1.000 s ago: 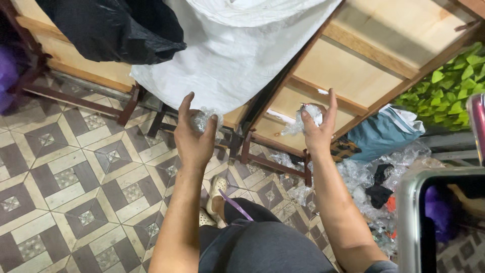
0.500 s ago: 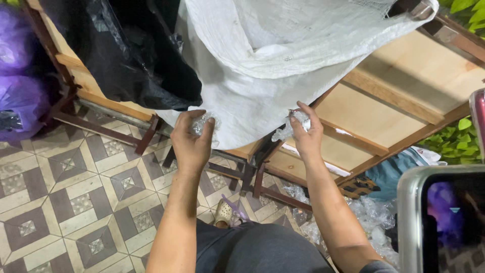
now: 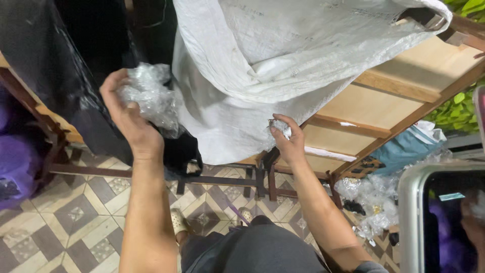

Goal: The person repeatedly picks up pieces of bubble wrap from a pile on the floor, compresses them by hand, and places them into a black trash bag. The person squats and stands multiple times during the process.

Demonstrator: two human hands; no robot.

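Overhead, left hand (image 3: 129, 119) clutching crumpled plastic wad (image 3: 149, 96), no clear axis

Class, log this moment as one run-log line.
left hand: grips crumpled clear plastic | right hand: pinches small plastic scrap | behind: white sack

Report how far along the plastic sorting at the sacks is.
Done: not much shows; a white sack and a black bag hang at the wooden frame. In hand: the left hand grips a wad of clear plastic; the right hand pinches a smaller scrap. Left: a heap of clear plastic lies on the floor.
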